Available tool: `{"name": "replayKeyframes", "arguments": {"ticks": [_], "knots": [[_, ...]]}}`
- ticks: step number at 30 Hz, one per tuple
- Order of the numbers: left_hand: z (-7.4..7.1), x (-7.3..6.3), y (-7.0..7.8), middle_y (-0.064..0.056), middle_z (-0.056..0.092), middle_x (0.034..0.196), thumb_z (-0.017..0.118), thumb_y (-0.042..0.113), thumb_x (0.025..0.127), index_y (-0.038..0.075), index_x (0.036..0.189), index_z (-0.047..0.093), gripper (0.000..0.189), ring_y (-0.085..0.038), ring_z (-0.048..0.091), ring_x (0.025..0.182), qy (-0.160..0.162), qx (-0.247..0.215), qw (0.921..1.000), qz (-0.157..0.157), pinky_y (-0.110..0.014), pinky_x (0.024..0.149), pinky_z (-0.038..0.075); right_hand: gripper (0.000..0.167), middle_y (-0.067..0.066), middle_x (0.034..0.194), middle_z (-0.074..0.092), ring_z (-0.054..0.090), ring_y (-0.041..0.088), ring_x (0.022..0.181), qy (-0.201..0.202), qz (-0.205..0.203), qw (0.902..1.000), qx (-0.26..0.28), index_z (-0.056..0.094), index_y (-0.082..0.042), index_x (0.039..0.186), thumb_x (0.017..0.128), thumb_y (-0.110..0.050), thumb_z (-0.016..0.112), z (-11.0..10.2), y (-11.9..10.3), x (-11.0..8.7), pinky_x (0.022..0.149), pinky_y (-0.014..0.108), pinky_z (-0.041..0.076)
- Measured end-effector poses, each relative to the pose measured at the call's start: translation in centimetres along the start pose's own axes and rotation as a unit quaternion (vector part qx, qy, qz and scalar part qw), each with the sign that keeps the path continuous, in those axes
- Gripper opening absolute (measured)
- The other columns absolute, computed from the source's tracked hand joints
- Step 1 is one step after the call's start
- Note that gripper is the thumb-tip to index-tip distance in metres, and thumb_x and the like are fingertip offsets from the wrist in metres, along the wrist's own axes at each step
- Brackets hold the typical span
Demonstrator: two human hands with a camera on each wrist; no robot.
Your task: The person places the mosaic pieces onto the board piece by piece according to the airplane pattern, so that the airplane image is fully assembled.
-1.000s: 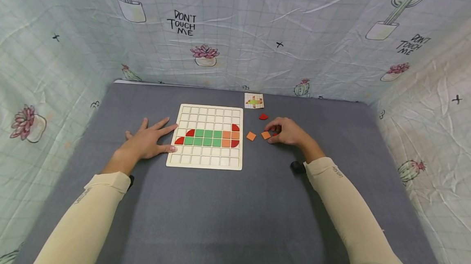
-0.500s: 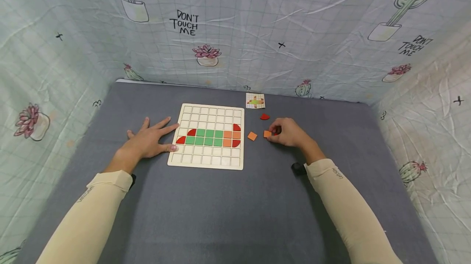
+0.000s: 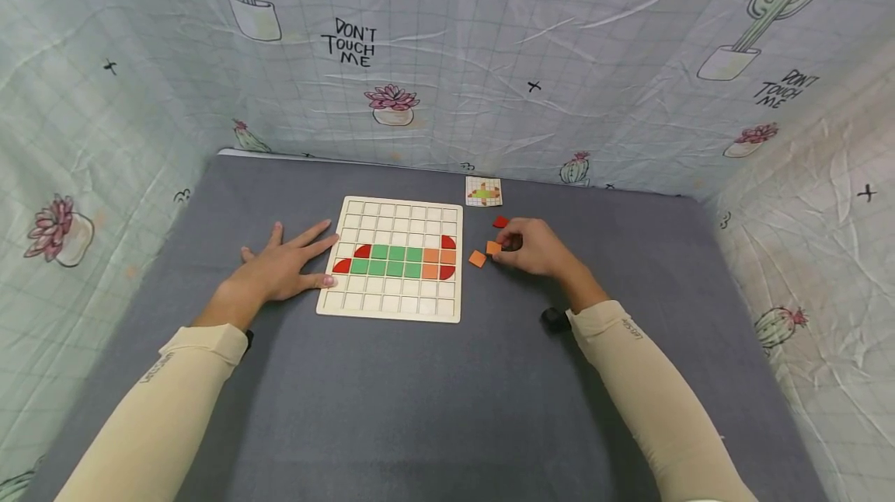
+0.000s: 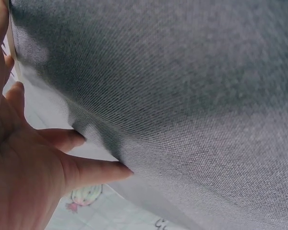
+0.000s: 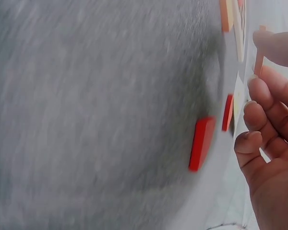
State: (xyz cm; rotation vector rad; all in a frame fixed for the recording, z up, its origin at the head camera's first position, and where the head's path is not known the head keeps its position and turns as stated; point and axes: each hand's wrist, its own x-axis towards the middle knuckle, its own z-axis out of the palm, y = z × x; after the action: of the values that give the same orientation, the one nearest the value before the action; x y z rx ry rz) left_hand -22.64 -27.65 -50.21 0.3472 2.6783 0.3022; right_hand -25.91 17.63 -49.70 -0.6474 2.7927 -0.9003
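Note:
My right hand (image 3: 534,247) pinches an orange square tile (image 3: 493,248) between thumb and fingertips, raised off the table, as the right wrist view also shows for this tile (image 5: 259,57). Another orange tile (image 3: 477,259) lies just left of it. My left hand (image 3: 274,269) has its fingers spread, with thumb and index fingertip touching the left edge of a pale grid board (image 3: 391,304). Green squares (image 3: 395,261), orange squares and red quarter-round pieces fill two of the board's rows, with one red piece above them. Beneath my right hand lies a red piece (image 5: 201,143), hidden in the head view.
A small pattern card (image 3: 483,192) lies behind the board's right corner. In front of it sits a loose red piece (image 3: 500,221). Printed cloth (image 3: 447,98) walls in the grey table (image 3: 391,409) at the back and both sides.
My right hand has taken hold of an orange tile, lifted it off the table and moved left toward the board. My left hand has stayed at the board's edge.

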Motion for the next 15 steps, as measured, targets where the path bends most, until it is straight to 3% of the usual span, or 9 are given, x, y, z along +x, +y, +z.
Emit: {"name": "replayKeyframes", "arguments": {"ticks": [8, 15], "knots": [[-0.1, -0.3, 0.0, -0.003, 0.003, 0.179, 0.061, 0.072, 0.093, 0.033, 0.169, 0.016, 0.096, -0.067, -0.008, 0.153, -0.005, -0.005, 1.0000, -0.001, -0.097, 0.100, 0.004, 0.018, 0.011, 0.094, 0.070, 0.063, 0.021, 0.083, -0.004, -0.034, 0.9991, 0.024, 0.078, -0.002, 0.099, 0.086, -0.012, 0.085, 1.3, -1.7, 0.9, 0.076, 0.032, 0.052], [-0.1, -0.4, 0.0, -0.003, 0.006, 0.179, 0.060, 0.072, 0.093, 0.034, 0.168, 0.017, 0.095, -0.065, -0.010, 0.154, -0.009, -0.010, 0.9999, -0.005, -0.097, 0.101, 0.002, 0.017, 0.008, 0.092, 0.071, 0.060, 0.018, 0.081, -0.016, -0.046, 0.9988, 0.009, 0.078, -0.005, 0.099, 0.087, -0.015, 0.085, 2.3, -3.4, 2.0, 0.074, 0.031, 0.050]]}}
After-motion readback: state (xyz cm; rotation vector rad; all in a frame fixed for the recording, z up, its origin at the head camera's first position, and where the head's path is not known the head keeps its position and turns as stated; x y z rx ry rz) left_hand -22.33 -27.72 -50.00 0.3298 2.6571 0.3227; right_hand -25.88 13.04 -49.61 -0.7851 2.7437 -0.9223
